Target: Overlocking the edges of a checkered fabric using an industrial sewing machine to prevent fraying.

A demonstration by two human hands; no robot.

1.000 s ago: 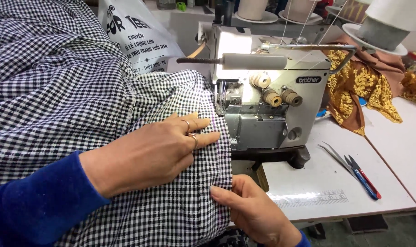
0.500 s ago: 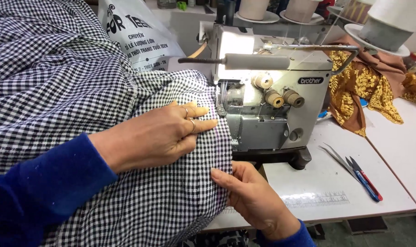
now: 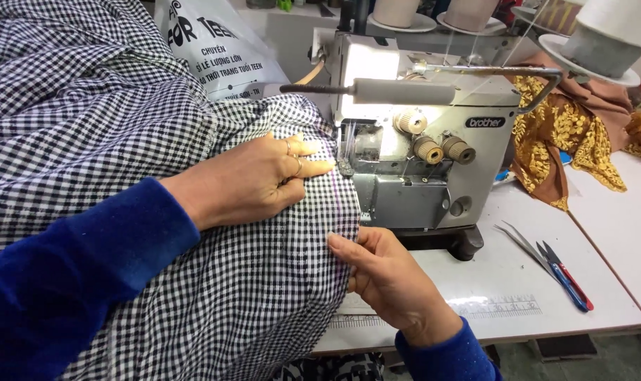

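Checked cloth [image 3: 193,296] in black and white lies heaped over our lap and the left half of the table [image 3: 504,282], its edge fed up against the grey sewing machine [image 3: 419,162]. Since a second ago our left hand [image 3: 253,180] has slid forward along the fabric toward the machine's lit needle area; it lies flat on top, fingers [image 3: 313,168] together and stretched out, pressing the cloth down rather than gripping it. Our right hand [image 3: 387,279] has moved up from the table edge and now pinches the fabric's hem just below the machine, thumb and fingers closed on the cloth.

Behind the heap stands a white plastic bag [image 3: 218,49] with dark printed lettering, leaning against the back of the table. A small dark label plate sits on the machine's front, near its three beige knobs. To the right, on the table, lie tweezers and blue-and-red-handled snips [image 3: 564,271], with gold-patterned brown fabric [image 3: 567,134] beyond.
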